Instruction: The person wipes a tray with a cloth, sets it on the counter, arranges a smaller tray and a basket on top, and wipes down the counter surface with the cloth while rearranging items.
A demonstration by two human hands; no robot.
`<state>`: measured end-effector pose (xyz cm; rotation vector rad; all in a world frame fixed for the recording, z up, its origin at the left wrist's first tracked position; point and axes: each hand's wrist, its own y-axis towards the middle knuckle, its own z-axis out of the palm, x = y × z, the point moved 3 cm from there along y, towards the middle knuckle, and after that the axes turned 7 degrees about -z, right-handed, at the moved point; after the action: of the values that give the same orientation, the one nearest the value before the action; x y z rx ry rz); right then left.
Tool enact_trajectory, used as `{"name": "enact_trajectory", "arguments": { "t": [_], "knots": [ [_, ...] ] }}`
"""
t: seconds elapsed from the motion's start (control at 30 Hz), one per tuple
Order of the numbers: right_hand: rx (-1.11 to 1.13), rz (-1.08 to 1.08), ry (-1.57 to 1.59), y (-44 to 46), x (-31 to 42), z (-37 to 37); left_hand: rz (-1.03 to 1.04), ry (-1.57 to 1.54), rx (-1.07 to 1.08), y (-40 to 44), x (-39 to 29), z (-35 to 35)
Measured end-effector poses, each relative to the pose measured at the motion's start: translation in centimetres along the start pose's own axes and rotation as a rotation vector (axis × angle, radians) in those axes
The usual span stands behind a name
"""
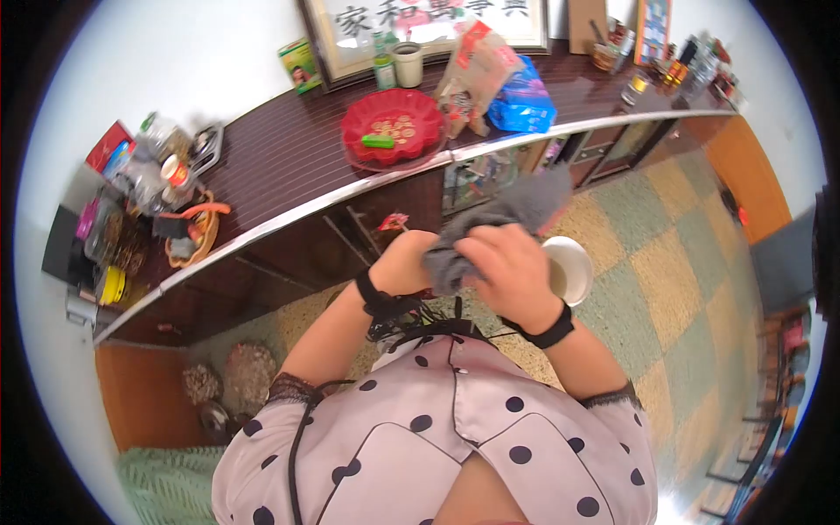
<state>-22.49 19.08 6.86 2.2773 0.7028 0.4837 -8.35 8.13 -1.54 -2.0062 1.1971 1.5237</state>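
A dark grey cloth (503,210) is bunched between my two hands in front of the cabinet. My left hand (407,262) is closed at the cloth's left end. Its fingertips are partly hidden, and whether it holds anything besides the cloth I cannot tell. My right hand (512,271) lies over the cloth from the right with its fingers curled round it. One end of the cloth sticks out up and to the right, slightly blurred. Just right of my right hand, a white bucket (573,271) stands on the floor.
Along the wall runs a dark cabinet (271,157). On its top are a red scalloped tray (354,118) with a green item, a blue bag (522,101), a white cup (407,66), a wicker basket (208,232) and a glass bottle (633,90). A framed calligraphy piece (350,48) leans behind.
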Motion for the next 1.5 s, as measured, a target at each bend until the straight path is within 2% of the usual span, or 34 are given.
{"name": "enact_trajectory", "arguments": {
  "t": [0.03, 0.07, 0.13, 0.2, 0.27, 0.3, 0.33, 0.37, 0.4, 0.47, 0.53, 0.6, 0.63, 0.7, 0.73, 0.83, 0.97, 1.0, 1.07, 1.1, 1.17, 1.2, 1.27, 1.33, 1.37, 1.4, 1.5],
  "knots": [
    [-0.042, 0.061, -0.050, -0.2, -0.4, -0.7, -0.214, 0.032, 0.096, -0.4, -2.1, -0.4],
    [-0.082, 0.121, -0.099, -0.4, -1.2, -1.4, -0.190, 0.184, 0.108, -0.4, -4.3, -1.2],
    [-0.261, 0.263, -0.207, -1.2, -3.9, -2.5, -0.151, 0.223, 0.064, -1.7, -3.7, -2.1],
    [-0.379, 0.537, -0.119, -2.9, -7.3, -3.0, -0.153, 0.225, 0.016, -3.2, -3.7, -3.5],
    [-0.326, 0.703, -0.040, -6.4, -11.7, -2.3, -0.145, 0.227, -0.018, -4.5, -4.2, -5.2],
    [-0.320, 0.698, -0.026, -7.7, -12.8, -2.2, -0.194, 0.159, -0.051, -5.2, -4.4, -6.3],
    [-0.276, 0.785, -0.041, -9.1, -13.8, -2.0, -0.245, 0.087, -0.083, -6.0, -4.2, -7.4],
    [-0.227, 0.874, -0.055, -9.8, -14.3, -1.4, -0.238, 0.171, -0.138, -7.2, -3.4, -8.6],
    [-0.212, 0.875, -0.039, -9.5, -14.1, -1.2, -0.207, 0.157, -0.194, -8.1, -3.3, -9.9],
    [-0.202, 0.914, 0.203, -8.4, -13.6, -1.0, -0.362, -0.169, -0.417, -10.1, -4.0, -11.6],
    [-0.202, 0.928, 0.242, -7.6, -13.8, 0.2, -0.290, -0.168, -0.650, -12.3, -3.6, -13.7],
    [-0.267, 0.957, 0.553, -5.0, -13.0, 1.9, -0.280, -0.135, -0.898, -14.7, -3.1, -15.7],
    [-0.264, 0.960, 0.547, -3.2, -12.3, 2.7, -0.240, -0.176, -1.004, -15.8, -3.0, -16.7],
    [-0.263, 0.989, 0.947, 1.0, -10.4, 5.4, -0.144, -0.291, -1.224, -17.7, -2.7, -18.5],
    [-0.229, 0.944, 0.977, 2.5, -10.3, 7.3, -0.165, -0.205, -1.291, -18.9, -3.0, -19.6],
    [-0.149, 0.829, 1.130, 10.1, -8.1, 12.4, -0.013, -0.285, -1.369, -21.2, -3.6, -22.5],
    [-0.119, 0.557, 0.884, 20.1, -8.0, 20.6, 0.049, -0.276, -1.443, -25.5, -4.0, -25.7],
    [-0.116, 0.553, 0.886, 22.3, -8.1, 22.7, 0.054, -0.269, -1.460, -26.5, -4.1, -26.5],
    [-0.046, 0.384, 0.691, 25.8, -7.6, 26.1, 0.054, -0.255, -1.488, -28.7, -3.4, -27.8],
    [-0.039, 0.377, 0.694, 26.5, -7.5, 27.5, 0.061, -0.256, -1.518, -29.7, -3.2, -28.4],
    [-0.086, -0.001, 0.000, 27.7, -6.6, 28.9, 0.071, -0.240, -1.542, -31.6, -2.9, -29.3],
    [-0.080, -0.009, -0.001, 28.5, -5.9, 28.5, 0.072, -0.246, -1.551, -32.5, -2.7, -29.9],
    [-0.074, 0.304, 0.600, 29.7, -4.0, 25.2, 0.126, -0.173, -1.488, -33.9, -2.5, -30.8],
    [-0.241, 0.331, 1.358, 29.7, -3.1, 21.0, 0.110, -0.129, -1.520, -35.3, -2.3, -31.7],
    [-0.253, 0.103, 1.712, 30.0, -2.4, 18.3, 0.107, -0.097, -1.546, -36.2, -2.2, -32.1],
    [-0.222, -0.098, 1.906, 30.0, -1.5, 15.6, 0.104, -0.064, -1.568, -36.7, -2.3, -32.4],
    [-0.102, -0.409, 1.992, 29.6, 1.1, 10.9, 0.089, -0.061, -1.582, -36.3, -2.7, -32.8]
  ]
}}
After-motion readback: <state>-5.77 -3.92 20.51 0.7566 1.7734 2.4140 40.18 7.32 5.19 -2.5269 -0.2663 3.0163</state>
